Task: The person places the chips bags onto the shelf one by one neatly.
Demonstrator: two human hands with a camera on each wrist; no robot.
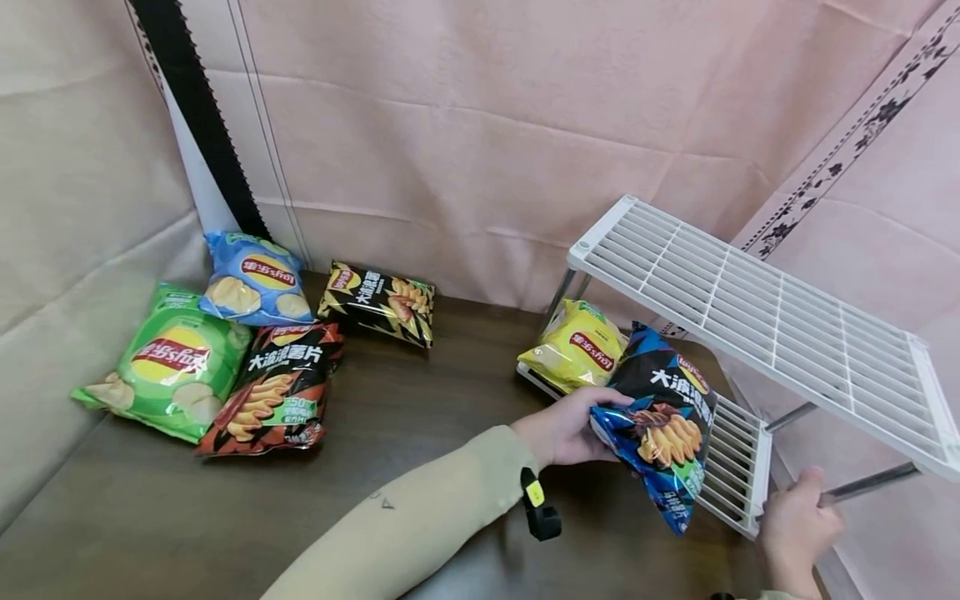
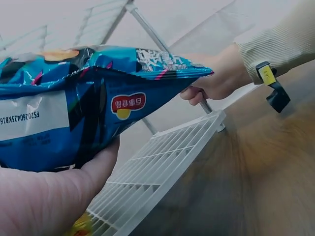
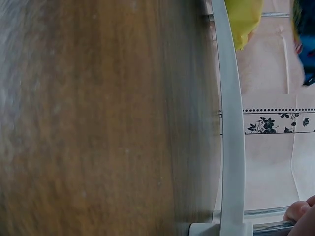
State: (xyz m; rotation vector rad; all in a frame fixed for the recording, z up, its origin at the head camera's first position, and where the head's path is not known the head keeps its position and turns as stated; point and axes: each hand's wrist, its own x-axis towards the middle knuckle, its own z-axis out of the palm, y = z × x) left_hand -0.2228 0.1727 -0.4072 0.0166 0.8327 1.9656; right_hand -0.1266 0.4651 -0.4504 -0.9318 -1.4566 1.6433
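My left hand holds a blue and black bag of potato chips by its side edge, tilted, in front of the lower shelf. In the left wrist view the thumb lies against the bag's underside; the other fingers are hidden. A white two-tier rack stands at the right. My right hand grips its near metal leg, just above the lower shelf's corner. On the lower shelf, at the far left end, sits a yellow chip bag, partly behind the blue one.
At the left of the brown table lie a green chip bag, a light blue one, a red and black one and a black and gold one. Pink cloth hangs behind.
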